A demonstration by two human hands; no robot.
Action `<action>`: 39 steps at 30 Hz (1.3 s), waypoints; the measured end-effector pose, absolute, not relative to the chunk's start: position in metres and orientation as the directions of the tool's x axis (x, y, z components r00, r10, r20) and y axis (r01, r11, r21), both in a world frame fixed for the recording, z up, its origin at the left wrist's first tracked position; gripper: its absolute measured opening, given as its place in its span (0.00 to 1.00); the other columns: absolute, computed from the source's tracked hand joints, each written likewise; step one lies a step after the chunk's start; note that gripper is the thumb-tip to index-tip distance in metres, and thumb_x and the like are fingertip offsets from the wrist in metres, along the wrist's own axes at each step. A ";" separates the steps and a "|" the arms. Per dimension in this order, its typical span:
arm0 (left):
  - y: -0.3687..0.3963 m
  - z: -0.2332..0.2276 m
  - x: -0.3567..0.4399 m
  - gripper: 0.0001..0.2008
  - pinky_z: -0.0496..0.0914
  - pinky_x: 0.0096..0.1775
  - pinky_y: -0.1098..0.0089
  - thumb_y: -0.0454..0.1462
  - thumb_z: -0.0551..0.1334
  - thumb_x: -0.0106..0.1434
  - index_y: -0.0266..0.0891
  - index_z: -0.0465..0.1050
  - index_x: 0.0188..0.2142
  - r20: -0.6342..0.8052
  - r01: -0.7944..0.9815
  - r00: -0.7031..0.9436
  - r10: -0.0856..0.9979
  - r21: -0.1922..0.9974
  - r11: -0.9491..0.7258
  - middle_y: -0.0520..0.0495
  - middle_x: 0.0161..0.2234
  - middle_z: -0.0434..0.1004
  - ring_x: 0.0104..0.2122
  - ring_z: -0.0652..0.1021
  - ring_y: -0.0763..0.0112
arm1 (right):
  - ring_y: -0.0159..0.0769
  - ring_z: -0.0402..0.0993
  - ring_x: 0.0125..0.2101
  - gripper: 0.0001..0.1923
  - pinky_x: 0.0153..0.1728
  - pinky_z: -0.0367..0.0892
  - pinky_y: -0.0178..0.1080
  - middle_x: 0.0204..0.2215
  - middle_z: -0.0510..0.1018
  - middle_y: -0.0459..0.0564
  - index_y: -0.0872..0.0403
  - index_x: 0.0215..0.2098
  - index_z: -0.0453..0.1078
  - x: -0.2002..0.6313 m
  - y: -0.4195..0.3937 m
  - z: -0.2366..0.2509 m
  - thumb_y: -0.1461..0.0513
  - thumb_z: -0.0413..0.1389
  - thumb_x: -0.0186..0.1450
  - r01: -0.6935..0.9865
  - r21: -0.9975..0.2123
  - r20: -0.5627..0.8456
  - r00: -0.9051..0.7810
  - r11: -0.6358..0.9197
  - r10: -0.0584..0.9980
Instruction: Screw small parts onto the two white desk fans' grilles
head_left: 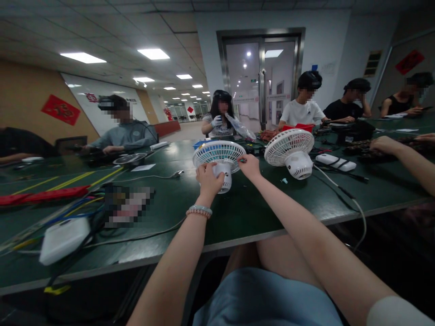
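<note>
A small white fan point(228, 151) lies tilted on the green table in front of me, its round grille up and its motor housing towards me. My left hand point(210, 179) wraps round the near left side of the housing and grille and steadies it. At the grille's right edge my right hand point(250, 166) is closed in a pinch on something small and dark, too small to make out. To the right sits a second white fan point(289, 149), apart from both hands, with a grey cable running from it.
On the left are a white box-shaped device point(65, 239), red strips point(44, 194) and several cables. A white power strip point(335, 162) and a light blue scrap point(284, 180) lie to the right. Behind the fans stand a blue tray point(204, 143) and a red bin point(299, 127). Several people sit around.
</note>
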State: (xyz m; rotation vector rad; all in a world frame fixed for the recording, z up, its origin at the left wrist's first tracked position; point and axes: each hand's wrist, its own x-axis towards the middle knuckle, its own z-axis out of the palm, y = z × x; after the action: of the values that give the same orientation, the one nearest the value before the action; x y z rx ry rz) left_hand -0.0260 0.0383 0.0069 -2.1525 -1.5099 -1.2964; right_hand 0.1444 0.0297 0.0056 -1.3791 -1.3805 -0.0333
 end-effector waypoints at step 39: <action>0.036 -0.001 -0.020 0.43 0.62 0.50 0.53 0.51 0.62 0.47 0.36 0.47 0.56 0.602 0.801 -0.110 0.791 0.525 -0.288 0.32 0.53 0.52 0.54 0.62 0.48 | 0.32 0.71 0.32 0.12 0.37 0.64 0.34 0.32 0.76 0.50 0.57 0.40 0.71 0.126 0.014 -0.022 0.61 0.50 0.61 0.668 -0.556 0.728 0.105 0.494 0.678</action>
State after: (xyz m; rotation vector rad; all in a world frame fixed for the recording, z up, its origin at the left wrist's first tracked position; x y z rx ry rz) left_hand -0.0201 0.0365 -0.0010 -2.0878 -1.8670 -1.3969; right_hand 0.1258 0.0135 -0.0222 -1.1920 -1.5851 0.0099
